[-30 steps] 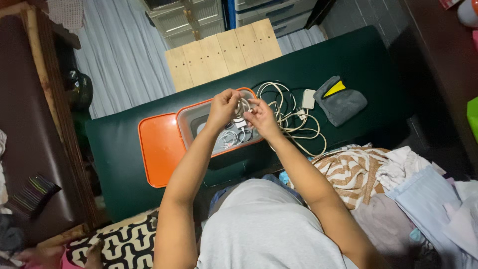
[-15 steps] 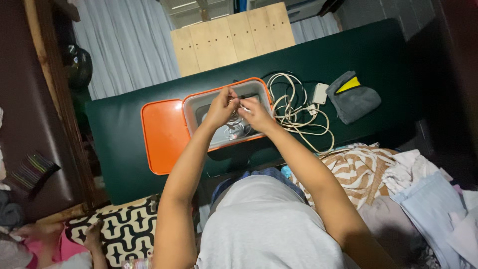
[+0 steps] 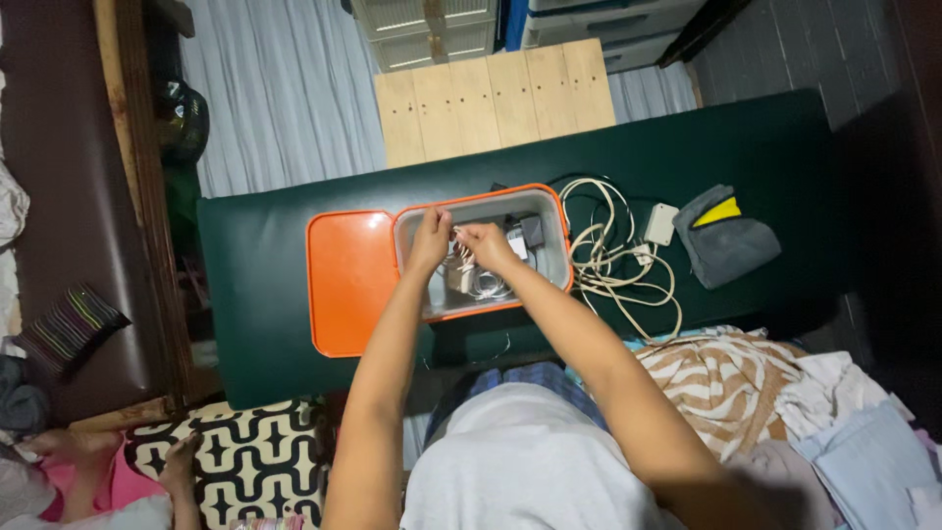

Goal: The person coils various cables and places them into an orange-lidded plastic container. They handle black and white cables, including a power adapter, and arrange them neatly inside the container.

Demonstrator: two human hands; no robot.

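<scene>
An open orange-rimmed grey box (image 3: pixel 554 221) sits on a dark green padded bench (image 3: pixel 255 255), with its orange lid (image 3: pixel 348 280) lying to its left. Both hands are over the box. My left hand (image 3: pixel 430 236) and my right hand (image 3: pixel 486 245) pinch a thin white cable (image 3: pixel 469 270) between them, above a small tangle of white cables and dark adapters inside the box. The fingers hide part of the cable.
A loose coil of cream cable with a white plug (image 3: pixel 628 255) lies right of the box, beside a grey pouch with a yellow patch (image 3: pixel 726 240). A wooden panel (image 3: pixel 496 98) leans behind the bench. Folded clothes (image 3: pixel 785 393) lie at lower right, a patterned cushion (image 3: pixel 245 456) at lower left.
My hands have lowered the white cable from above the box down into it. The camera view has shifted so the bench sits lower and more central.
</scene>
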